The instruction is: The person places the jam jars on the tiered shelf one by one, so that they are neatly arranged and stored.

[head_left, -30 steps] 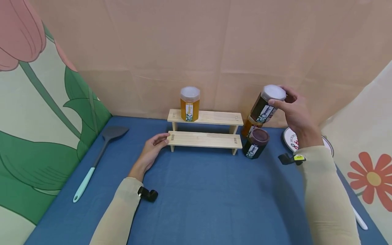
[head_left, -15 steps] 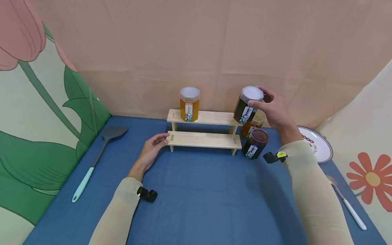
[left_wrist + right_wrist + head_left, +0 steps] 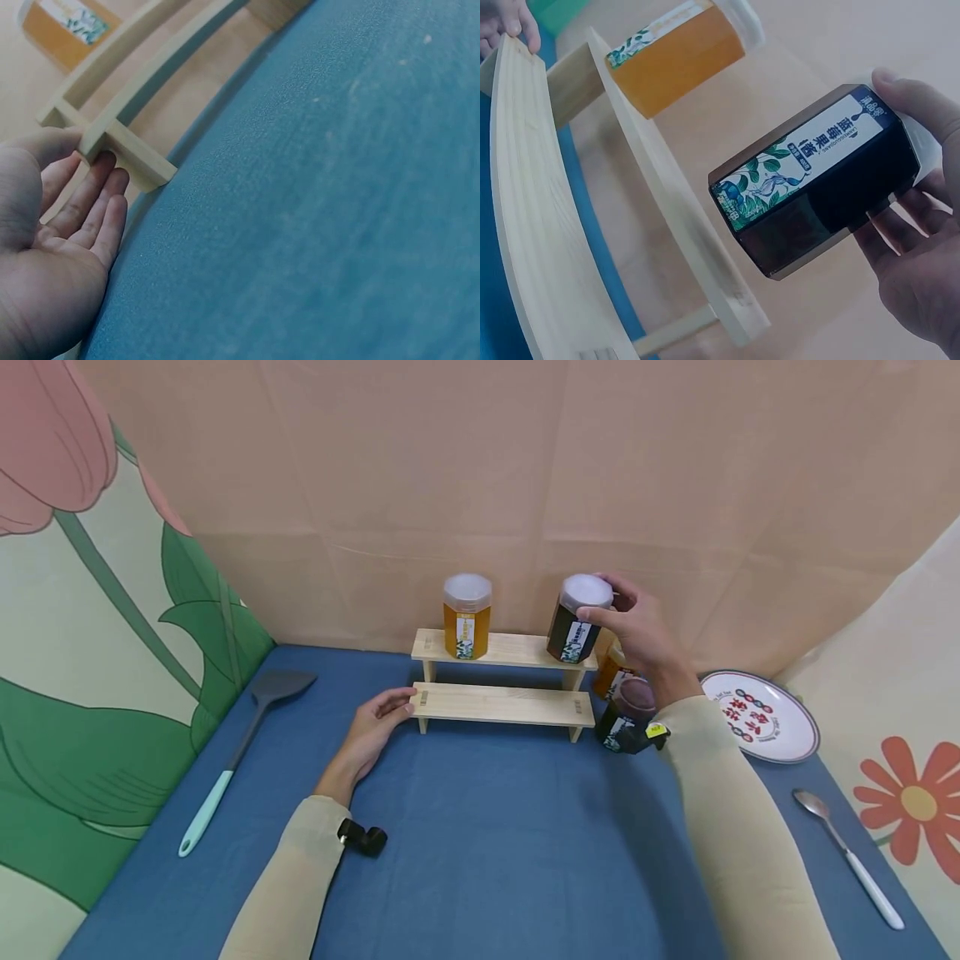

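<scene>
My right hand [image 3: 637, 627] grips a dark jam jar [image 3: 810, 187] by its whitish lid, thumb on one side and fingers round the other. The jar's base is close over the right end of the upper wooden shelf [image 3: 517, 648]. At that shelf's left part stands an amber jar [image 3: 467, 625] with a white lid. My left hand [image 3: 378, 727] pinches the left end of the lower wooden shelf [image 3: 502, 703]; in the left wrist view its thumb is on top and its fingertips are beneath. A second dark jar [image 3: 619, 714] and another amber jar [image 3: 611, 672] stand right of the shelves, partly hidden.
A patterned plate [image 3: 787, 739] lies at the right, with a white-handled spoon [image 3: 855, 860] in front of it. A spatula [image 3: 238, 747] with a mint handle lies at the left. The blue cloth [image 3: 510, 843] covers the table up to a beige backdrop [image 3: 360, 485].
My right hand has carried the dark jar leftward, from above the amber jar to the upper shelf's right end, and tilted it more upright. The left hand has stayed put.
</scene>
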`<action>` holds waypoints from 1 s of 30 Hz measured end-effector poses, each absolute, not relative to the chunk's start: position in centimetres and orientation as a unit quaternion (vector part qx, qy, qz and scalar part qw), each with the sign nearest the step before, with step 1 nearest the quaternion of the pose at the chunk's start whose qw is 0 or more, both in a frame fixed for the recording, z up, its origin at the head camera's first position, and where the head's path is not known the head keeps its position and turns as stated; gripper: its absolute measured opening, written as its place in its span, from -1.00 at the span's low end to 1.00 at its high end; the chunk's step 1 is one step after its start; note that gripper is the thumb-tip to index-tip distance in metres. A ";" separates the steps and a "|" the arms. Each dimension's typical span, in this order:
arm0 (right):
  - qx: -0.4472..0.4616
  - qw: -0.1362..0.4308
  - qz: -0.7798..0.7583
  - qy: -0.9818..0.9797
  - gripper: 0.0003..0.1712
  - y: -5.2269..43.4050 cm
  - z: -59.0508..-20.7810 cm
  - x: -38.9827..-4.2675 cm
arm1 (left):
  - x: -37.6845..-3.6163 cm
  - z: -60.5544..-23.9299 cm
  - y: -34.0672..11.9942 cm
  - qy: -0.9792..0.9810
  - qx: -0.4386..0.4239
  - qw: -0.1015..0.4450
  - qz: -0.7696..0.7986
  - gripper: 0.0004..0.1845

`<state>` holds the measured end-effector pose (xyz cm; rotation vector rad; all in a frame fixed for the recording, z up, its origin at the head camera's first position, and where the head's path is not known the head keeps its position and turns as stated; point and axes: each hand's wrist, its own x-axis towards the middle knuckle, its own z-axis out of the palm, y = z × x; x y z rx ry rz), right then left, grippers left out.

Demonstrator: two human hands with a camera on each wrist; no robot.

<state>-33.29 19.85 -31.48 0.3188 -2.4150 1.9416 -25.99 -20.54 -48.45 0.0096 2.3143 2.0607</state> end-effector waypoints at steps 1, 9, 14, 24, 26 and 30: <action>0.103 0.010 0.627 -0.772 -0.17 19.6 -31.6 -33.4 | -26.0 -48.4 -20.5 0.747 0.003 0.021 0.664 -0.58; 0.118 -0.001 0.644 -0.756 -0.22 18.7 -32.3 -34.5 | -25.9 -48.5 -20.0 0.747 0.001 0.029 0.664 -0.58; 0.116 -0.006 0.643 -0.757 -0.21 18.4 -32.6 -34.9 | -26.1 -48.6 -19.9 0.744 0.003 0.029 0.667 -0.58; 0.116 -0.029 0.656 -0.745 -0.20 17.6 -33.0 -35.3 | -26.3 -48.8 -20.0 0.750 0.003 0.029 0.661 -0.59; 0.111 -0.032 0.658 -0.744 -0.21 17.5 -33.2 -35.3 | -26.2 -48.9 -20.1 0.751 0.003 0.030 0.659 -0.60; 0.107 -0.034 0.661 -0.742 -0.22 17.2 -33.4 -35.3 | -26.2 -49.0 -20.3 0.752 0.005 0.023 0.658 -0.60</action>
